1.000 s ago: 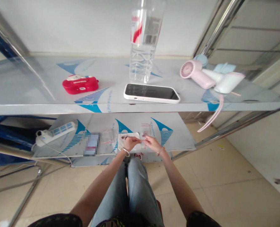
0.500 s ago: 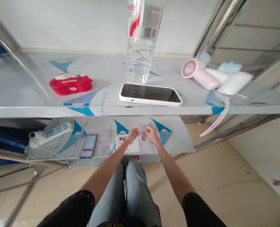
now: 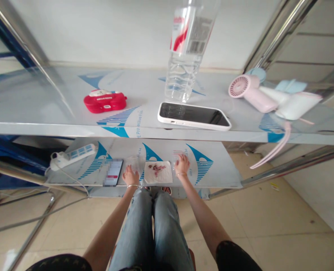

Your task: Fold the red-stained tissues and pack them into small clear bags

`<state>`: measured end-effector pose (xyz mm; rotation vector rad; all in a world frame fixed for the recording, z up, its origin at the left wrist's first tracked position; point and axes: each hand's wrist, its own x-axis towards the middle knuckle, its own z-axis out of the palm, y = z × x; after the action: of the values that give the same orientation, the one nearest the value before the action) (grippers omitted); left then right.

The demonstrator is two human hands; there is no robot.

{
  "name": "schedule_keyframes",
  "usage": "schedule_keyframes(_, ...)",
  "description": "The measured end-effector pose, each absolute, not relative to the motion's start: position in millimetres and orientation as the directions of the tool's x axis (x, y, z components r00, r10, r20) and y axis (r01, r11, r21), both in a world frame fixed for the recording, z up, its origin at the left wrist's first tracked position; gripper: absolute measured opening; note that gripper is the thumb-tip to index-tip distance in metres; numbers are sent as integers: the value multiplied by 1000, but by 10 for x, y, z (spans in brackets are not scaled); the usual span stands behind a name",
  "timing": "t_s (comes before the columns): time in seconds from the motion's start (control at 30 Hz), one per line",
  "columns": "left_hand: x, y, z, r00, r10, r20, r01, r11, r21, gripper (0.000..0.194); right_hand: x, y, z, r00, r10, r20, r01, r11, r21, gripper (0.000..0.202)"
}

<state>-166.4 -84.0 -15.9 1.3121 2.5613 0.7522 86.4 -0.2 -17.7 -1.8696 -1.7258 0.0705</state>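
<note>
Over the lower shelf, my left hand (image 3: 130, 176) reaches with fingers apart onto a clear flat plastic bag (image 3: 135, 163), touching its near left part. On the other side, my right hand (image 3: 182, 165) rests with bent, spread fingers over what looks like another clear plastic bag, mostly hidden under the palm. Between the hands lies a white paper or cloth square (image 3: 165, 177) bearing small dark red pieces (image 3: 157, 169), too small to make out.
Left of my left hand lies a phone (image 3: 113, 173), with a white power strip (image 3: 78, 154) beyond. The upper shelf (image 3: 144, 131) overhangs, carrying a red case (image 3: 105, 102), a water bottle (image 3: 182, 77), a white-cased phone (image 3: 195, 115) and a pink handheld fan (image 3: 253, 92).
My hands have come apart: the left moved left onto the flat bag, while the right stayed over the right-hand bag. The white square is now uncovered. The view shifted slightly left.
</note>
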Motion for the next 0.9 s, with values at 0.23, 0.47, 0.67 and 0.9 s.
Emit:
schedule_keyframes(0.23, -1958, -963, -172, -427, 904, -39, 841, 412, 351, 35, 424, -461, -150, 193, 883, 427, 895, 19, -445, 46)
schedule_keyframes(0.47, -2033, -986, -86, -453, 891, -26, 819, 427, 382, 35, 482, -510, -92, 267, 911, 314, 838, -59, -542, 36)
schedule_keyframes(0.67, -2023, -1020, -33, -507, 861, -41, 731, 455, 509, 26, 171, -889, -112, 77, 955, 285, 727, 142, -672, 26)
schedule_keyframes(0.9, -2139, -1049, 24, -388, 913, -124, 797, 400, 454, 22, -189, -1170, -113, -133, 978, 158, 586, 207, -783, 20)
